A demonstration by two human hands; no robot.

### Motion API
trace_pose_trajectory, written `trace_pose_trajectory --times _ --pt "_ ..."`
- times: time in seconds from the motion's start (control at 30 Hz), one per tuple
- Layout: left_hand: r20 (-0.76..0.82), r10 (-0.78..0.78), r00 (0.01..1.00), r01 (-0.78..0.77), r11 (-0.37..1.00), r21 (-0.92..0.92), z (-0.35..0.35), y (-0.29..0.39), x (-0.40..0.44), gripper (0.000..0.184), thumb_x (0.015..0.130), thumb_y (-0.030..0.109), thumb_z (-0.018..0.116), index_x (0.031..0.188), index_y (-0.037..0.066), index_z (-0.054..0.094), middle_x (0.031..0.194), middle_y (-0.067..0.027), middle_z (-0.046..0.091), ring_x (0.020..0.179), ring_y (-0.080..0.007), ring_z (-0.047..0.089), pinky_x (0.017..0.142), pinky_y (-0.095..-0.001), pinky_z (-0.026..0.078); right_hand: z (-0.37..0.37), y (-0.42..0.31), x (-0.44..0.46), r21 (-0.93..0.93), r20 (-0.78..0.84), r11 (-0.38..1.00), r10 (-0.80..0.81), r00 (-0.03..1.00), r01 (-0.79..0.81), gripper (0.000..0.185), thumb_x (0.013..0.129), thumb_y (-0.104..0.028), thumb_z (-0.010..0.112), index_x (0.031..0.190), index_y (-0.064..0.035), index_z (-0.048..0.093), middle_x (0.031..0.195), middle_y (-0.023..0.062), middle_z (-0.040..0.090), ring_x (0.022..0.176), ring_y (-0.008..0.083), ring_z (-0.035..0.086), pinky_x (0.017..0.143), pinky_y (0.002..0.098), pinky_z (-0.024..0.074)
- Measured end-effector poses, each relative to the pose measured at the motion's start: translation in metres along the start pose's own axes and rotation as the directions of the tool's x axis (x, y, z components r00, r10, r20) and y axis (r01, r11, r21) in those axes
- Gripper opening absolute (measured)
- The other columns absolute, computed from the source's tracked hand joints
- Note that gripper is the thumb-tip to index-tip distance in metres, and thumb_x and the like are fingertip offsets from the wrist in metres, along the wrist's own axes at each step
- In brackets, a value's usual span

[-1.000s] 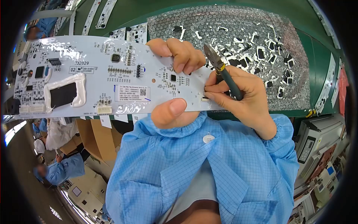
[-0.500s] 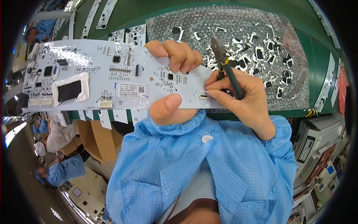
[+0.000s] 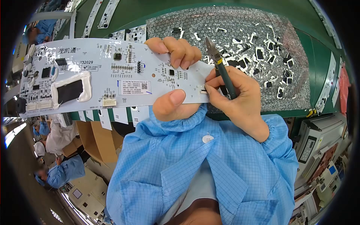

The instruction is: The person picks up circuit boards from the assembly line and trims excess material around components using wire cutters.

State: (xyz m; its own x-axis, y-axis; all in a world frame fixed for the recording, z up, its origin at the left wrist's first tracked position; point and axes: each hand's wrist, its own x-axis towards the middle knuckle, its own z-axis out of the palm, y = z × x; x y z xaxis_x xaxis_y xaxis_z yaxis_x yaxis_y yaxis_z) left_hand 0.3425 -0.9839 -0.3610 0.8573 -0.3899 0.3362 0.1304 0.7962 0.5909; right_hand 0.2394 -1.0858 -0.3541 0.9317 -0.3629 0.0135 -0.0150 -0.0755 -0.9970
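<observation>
One white board (image 3: 112, 78) held up in front of us

We hold the board up over the near edge of the green table (image 3: 129, 15). Our left hand (image 3: 170, 107) is clamped on it, fingers over the far edge and thumb over the near edge. Our right hand (image 3: 240, 92) is apart from the left and wraps around dark green cutters (image 3: 226, 77). Its fingertips are at the board's right end, beside a small part (image 3: 203, 91); we cannot tell if they pinch anything tiny. Near the board's left end, we see a black patch (image 3: 69, 93) with thick white goo around it. Behind the board, bubble wrap (image 3: 161, 22) lies on the table, with black and white scraps (image 3: 259, 53) mostly toward its right edge.
</observation>
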Motion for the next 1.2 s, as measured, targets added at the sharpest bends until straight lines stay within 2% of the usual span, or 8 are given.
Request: trace_pose_trajectory --times 0.3,0.4,0.57,0.63,0.67,0.9,0.97,1.2 --pt "0.034 -0.027 0.999 0.03 0.994 -0.102 -0.01 0.001 0.01 0.057 0.064 0.026 0.069 0.115 0.013 0.046 0.089 -0.0052 0.04 0.081 -0.0178 0.037 0.076 -0.0357 0.033 -0.028 0.0 0.006 0.112 0.033 0.982 0.15 0.988 -0.153 0.01 0.085 0.0 0.069 0.095 0.002 0.069 0.097 0.0067 0.066 0.082 0.0111 0.061 0.07 0.0254 0.0489" --pt "0.035 -0.068 0.997 0.074 0.976 -0.203 -0.021 0.003 0.022 0.052 0.067 0.029 0.062 0.113 0.01 0.046 0.087 -0.0058 0.041 0.08 -0.0175 0.037 0.075 -0.0349 0.034 -0.045 0.008 0.007 -0.415 0.128 0.891 -0.146 0.981 0.187 0.018 0.086 0.005 0.059 0.102 0.0025 0.067 0.108 0.0126 0.061 0.097 0.0265 0.062 0.081 0.0338 0.0494" --pt "-0.015 -0.259 0.966 0.23 0.881 -0.413 -0.031 0.002 0.03 0.047 0.072 0.032 0.059 0.11 0.007 0.048 0.084 -0.0048 0.042 0.076 -0.016 0.038 0.072 -0.0335 0.035 -0.053 0.014 0.003 -0.683 0.248 0.641 -0.247 0.937 0.35 0.04 0.069 0.011 0.057 0.107 0.0007 0.06 0.122 0.0137 0.056 0.116 0.0313 0.053 0.1 0.044 0.0413" --pt "-0.02 -0.305 0.952 0.267 0.862 -0.432 -0.032 0.002 0.033 0.045 0.072 0.033 0.058 0.107 0.007 0.05 0.083 -0.0046 0.043 0.075 -0.0155 0.038 0.071 -0.0327 0.035 -0.054 0.006 0.003 -0.753 0.376 0.477 -0.251 0.892 0.452 0.039 0.07 0.011 0.057 0.107 -0.0011 0.061 0.127 0.0103 0.056 0.121 0.0307 0.051 0.11 0.051 0.0309" --pt "-0.009 -0.373 0.928 0.324 0.818 -0.476 -0.033 0.001 0.034 0.044 0.072 0.034 0.058 0.107 0.007 0.05 0.082 -0.0046 0.043 0.074 -0.0153 0.037 0.07 -0.0324 0.035 -0.054 0.005 0.002 -0.742 0.393 0.501 -0.213 0.895 0.445 0.038 0.073 0.009 0.055 0.109 -0.0019 0.061 0.132 0.0081 0.055 0.128 0.03 0.047 0.115 0.0551 0.0222" --pt "0.041 -0.453 0.891 0.415 0.772 -0.482 -0.037 -0.003 0.033 0.049 0.072 0.035 0.063 0.107 0.005 0.045 0.083 -0.0035 0.041 0.075 -0.0134 0.038 0.071 -0.0304 0.037 -0.052 -0.013 -0.001 -0.77 0.461 0.45 -0.098 0.882 0.452 0.043 0.075 0.009 0.053 0.117 -0.0012 0.055 0.142 0.0136 0.047 0.136 0.036 0.039 0.116 0.058 0.0217" --pt "0.043 -0.445 0.895 0.409 0.776 -0.48 -0.034 -0.003 0.033 0.049 0.072 0.035 0.063 0.106 0.005 0.046 0.082 -0.0035 0.041 0.075 -0.0134 0.038 0.071 -0.0305 0.037 -0.049 -0.014 -0.003 -0.777 0.495 0.418 -0.055 0.867 0.47 0.034 0.083 -0.002 0.053 0.116 0.0037 0.057 0.143 0.0185 0.042 0.135 0.0398 0.037 0.114 0.0616 0.021" --pt "-0.112 -0.5 0.859 0.39 0.78 -0.489 -0.02 -0.005 0.027 0.035 0.071 0.029 0.056 0.099 0.008 0.05 0.078 -0.0037 0.043 0.069 -0.0152 0.037 0.064 -0.0319 0.036 -0.042 -0.003 -0.012 -0.78 0.519 0.355 -0.093 0.849 0.516 0.031 0.085 -0.007 0.052 0.11 0.0097 0.057 0.134 0.025 0.045 0.126 0.0414 0.044 0.112 0.0605 0.028"
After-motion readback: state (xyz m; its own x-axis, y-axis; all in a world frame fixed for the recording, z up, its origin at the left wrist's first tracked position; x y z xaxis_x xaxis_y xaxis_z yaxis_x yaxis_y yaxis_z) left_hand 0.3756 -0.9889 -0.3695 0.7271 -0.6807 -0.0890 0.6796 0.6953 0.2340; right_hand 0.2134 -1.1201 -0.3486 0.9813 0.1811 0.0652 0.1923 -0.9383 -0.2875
